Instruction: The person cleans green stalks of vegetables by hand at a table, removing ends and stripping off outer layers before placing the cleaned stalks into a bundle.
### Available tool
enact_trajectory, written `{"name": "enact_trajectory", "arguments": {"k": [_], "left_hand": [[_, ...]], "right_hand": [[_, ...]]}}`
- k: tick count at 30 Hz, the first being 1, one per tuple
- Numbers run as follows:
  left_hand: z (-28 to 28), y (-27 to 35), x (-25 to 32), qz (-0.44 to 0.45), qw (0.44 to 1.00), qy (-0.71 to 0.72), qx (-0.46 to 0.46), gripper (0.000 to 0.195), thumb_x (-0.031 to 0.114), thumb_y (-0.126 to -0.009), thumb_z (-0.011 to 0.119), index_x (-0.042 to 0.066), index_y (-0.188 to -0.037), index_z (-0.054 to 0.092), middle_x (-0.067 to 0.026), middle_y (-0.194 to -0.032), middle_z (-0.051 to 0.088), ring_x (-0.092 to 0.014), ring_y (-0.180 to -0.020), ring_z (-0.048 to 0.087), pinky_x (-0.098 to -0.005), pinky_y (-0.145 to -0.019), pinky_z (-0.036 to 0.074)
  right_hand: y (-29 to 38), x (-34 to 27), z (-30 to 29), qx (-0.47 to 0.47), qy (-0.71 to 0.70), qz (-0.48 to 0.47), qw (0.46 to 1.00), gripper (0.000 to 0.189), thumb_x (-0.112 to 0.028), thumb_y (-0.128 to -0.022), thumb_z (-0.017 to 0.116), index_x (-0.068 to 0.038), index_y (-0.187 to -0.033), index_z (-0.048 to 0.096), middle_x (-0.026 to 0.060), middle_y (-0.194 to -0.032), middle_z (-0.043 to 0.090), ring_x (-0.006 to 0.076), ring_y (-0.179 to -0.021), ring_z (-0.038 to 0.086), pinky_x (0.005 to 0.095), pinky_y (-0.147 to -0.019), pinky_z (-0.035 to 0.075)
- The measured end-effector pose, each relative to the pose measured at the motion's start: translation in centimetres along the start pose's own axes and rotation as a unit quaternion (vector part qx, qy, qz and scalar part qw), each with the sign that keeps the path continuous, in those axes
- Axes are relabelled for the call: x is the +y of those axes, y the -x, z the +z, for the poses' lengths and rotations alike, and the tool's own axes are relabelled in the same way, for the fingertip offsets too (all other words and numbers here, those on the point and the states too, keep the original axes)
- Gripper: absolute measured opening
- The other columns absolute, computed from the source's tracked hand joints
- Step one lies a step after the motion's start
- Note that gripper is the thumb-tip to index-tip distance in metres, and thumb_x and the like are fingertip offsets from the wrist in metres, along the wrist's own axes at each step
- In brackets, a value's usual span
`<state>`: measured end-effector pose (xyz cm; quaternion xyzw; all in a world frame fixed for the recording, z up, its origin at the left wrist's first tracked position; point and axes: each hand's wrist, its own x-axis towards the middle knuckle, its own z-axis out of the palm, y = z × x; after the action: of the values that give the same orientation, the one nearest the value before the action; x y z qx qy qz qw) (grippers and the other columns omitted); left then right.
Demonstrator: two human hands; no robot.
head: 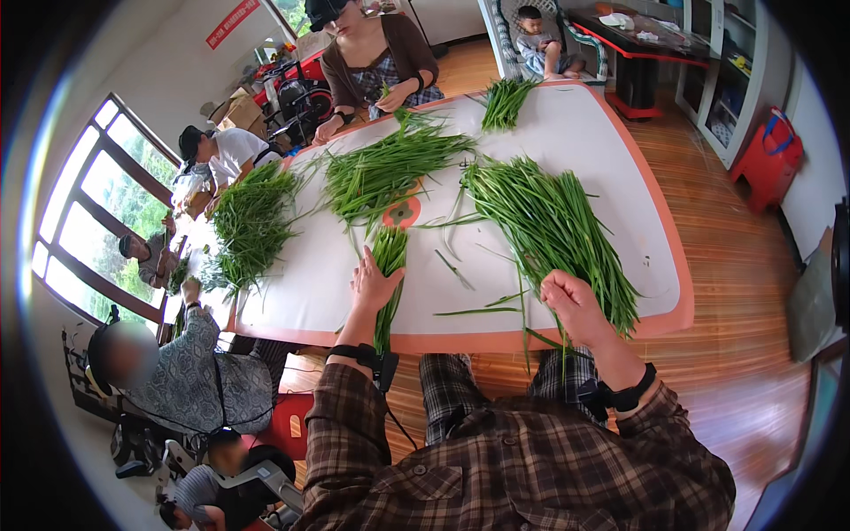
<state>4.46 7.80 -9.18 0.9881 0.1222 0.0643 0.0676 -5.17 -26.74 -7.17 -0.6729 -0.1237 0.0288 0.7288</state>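
Observation:
My left hand (373, 284) lies over a narrow bundle of green chive-like leaves (390, 249), its fingers spread and its thumb across the bundle's right side. The lower ends of that bundle reach the table's near edge. My right hand (570, 302) is curled at the lower left side of a large heap of the same long leaves (541, 212). A few thin blades hang below this hand; whether its fingers hold any is unclear. Loose single leaves (477, 312) lie on the white tabletop (458, 279) between my hands.
Across the table a person (382, 60) handles leaves beside another pile (392, 162). A small bunch (506, 105) lies at the far edge. On the left, people sit around a bushier green heap (252, 222). A child (541, 46) sits in a chair beyond the table. A red stool (770, 159) stands right.

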Motion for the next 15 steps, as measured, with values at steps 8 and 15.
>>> {"name": "enact_trajectory", "arguments": {"k": [8,15], "left_hand": [[-1.9,0.1,0.4,-0.022,1.0,0.011,-0.01,0.07,0.049,-0.07,0.057,0.007,-0.123,0.039,-0.0112,-0.121,0.044,-0.026,-0.115,0.038,-0.0396,-0.093,0.032],[-1.5,0.9,0.6,-0.047,0.997,-0.02,-0.049,0.077,0.041,-0.069,0.062,0.007,-0.129,0.027,-0.0108,-0.124,0.04,-0.026,-0.115,0.038,-0.0427,-0.092,0.033]], "right_hand": [[0.7,-1.2,2.3,-0.022,0.031,0.02,0.999,0.019,-0.017,-0.087,0.044,-0.003,-0.075,0.049,-0.0038,-0.061,0.039,0.0048,-0.056,0.032,0.0209,-0.051,0.03],[-11.2,-2.0,10.2,-0.202,0.063,0.03,0.977,0.018,-0.014,-0.087,0.041,-0.004,-0.092,0.055,-0.0006,-0.063,0.045,0.007,-0.055,0.039,0.0233,-0.051,0.034]]}}
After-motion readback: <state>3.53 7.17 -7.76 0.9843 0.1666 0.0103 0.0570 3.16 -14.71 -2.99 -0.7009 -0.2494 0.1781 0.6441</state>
